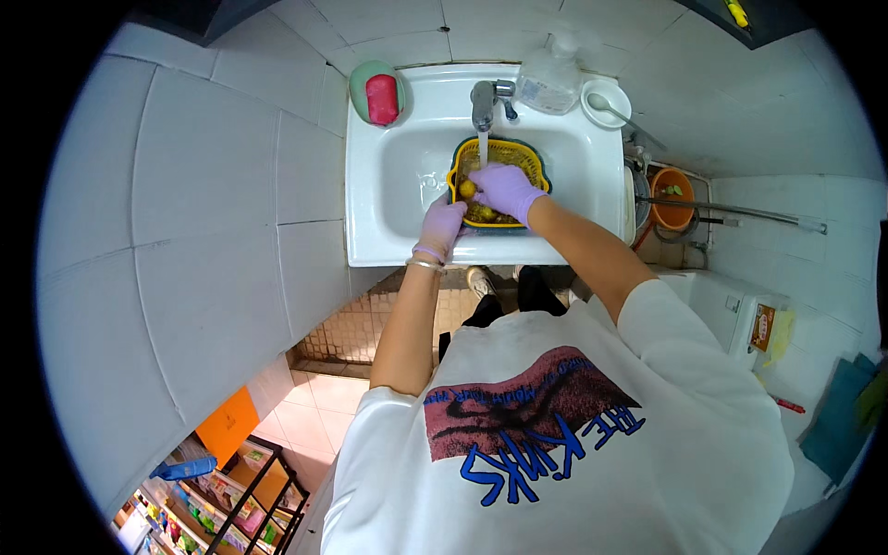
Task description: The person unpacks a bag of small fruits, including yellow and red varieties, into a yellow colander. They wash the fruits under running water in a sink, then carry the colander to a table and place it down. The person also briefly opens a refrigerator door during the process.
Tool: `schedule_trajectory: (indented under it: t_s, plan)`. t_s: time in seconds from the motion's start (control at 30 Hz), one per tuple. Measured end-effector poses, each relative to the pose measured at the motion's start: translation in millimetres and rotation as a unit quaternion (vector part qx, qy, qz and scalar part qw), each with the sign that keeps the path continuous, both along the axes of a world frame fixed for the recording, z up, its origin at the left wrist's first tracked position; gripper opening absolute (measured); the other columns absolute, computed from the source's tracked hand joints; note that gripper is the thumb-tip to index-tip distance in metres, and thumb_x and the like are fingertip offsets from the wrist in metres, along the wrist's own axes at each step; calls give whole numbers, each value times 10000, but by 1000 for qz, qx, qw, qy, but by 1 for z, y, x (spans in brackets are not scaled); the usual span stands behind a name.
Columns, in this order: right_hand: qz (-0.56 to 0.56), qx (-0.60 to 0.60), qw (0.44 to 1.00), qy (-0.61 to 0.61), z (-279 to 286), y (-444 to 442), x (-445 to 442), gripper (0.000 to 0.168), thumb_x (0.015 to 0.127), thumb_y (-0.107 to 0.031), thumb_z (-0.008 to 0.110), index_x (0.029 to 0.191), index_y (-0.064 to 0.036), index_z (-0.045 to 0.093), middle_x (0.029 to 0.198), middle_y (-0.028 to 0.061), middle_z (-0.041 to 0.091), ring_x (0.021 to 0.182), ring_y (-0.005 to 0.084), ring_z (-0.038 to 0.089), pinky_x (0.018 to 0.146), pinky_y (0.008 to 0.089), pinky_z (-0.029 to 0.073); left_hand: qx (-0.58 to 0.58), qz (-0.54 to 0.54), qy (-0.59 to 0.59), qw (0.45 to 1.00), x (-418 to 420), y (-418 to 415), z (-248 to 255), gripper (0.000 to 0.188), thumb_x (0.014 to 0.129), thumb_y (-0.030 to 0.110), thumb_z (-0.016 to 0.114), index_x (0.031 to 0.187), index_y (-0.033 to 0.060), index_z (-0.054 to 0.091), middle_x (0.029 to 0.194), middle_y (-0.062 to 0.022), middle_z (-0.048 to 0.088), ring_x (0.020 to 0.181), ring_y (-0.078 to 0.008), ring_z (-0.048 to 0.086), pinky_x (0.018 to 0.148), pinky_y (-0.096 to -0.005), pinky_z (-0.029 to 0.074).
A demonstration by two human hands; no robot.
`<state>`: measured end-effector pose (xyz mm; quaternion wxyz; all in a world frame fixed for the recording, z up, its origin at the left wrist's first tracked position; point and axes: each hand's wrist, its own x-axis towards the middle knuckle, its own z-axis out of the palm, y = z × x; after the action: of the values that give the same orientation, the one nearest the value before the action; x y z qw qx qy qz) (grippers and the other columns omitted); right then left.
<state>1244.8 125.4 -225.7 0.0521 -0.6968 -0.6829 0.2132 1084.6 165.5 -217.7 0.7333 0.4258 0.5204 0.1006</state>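
A yellow plastic colander (pixel 540 165) nested in a dark green basin (pixel 548 182) stands in the white sink, holding water and several small yellow-green round fruits or vegetables (pixel 488 214). My left hand (pixel 442 225), in a purple glove, grips the colander and basin at their near left corner, thumb over the rim. My right hand (pixel 508 191), gloved alike, reaches into the colander from the right. Its thumb and fingertips are around one round yellow piece (pixel 467 188). Water runs from the chrome faucet (pixel 483 107) into the colander just beyond those fingers.
The white sink (pixel 395 253) sits against tiled walls. On its back ledge are red soap in a green dish (pixel 359 87), a clear pump bottle (pixel 549 80) and a white bowl (pixel 605 89) with a spoon. An orange bucket (pixel 671 220) and a metal pole (pixel 735 210) are at the right.
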Motion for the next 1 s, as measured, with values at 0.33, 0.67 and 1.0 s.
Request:
schedule_trajectory:
  t_s: [0.33, 0.67, 1.0]
  plan:
    - [9, 128, 991, 44, 22, -22, 8, 194, 817, -175, 622, 994, -101, 596, 1160, 106, 555, 1106, 329, 521, 899, 432, 442, -52, -12, -47, 997, -7, 7, -4, 333, 868, 65, 477, 1184, -38, 494, 1006, -142, 624, 790, -223, 671, 607, -337, 605]
    - [-153, -36, 988, 5, 1, 7, -18, 735, 743, -450, 713, 1314, -60, 463, 1142, 216, 581, 1024, 379, 583, 861, 446, 491, -31, 19, -64, 997, -12, 6, 0, 316, 806, 55, 506, 1112, -23, 525, 884, -90, 602, 673, -163, 602, 548, -294, 524]
    - [-1, 35, 999, 10, 41, -28, 11, 835, 707, -339, 761, 1404, -95, 370, 1386, 230, 399, 1279, 368, 414, 1038, 432, 376, -11, -11, -116, 993, -17, 11, -8, 387, 837, 69, 458, 1212, -12, 511, 996, -127, 643, 818, -226, 669, 659, -339, 579]
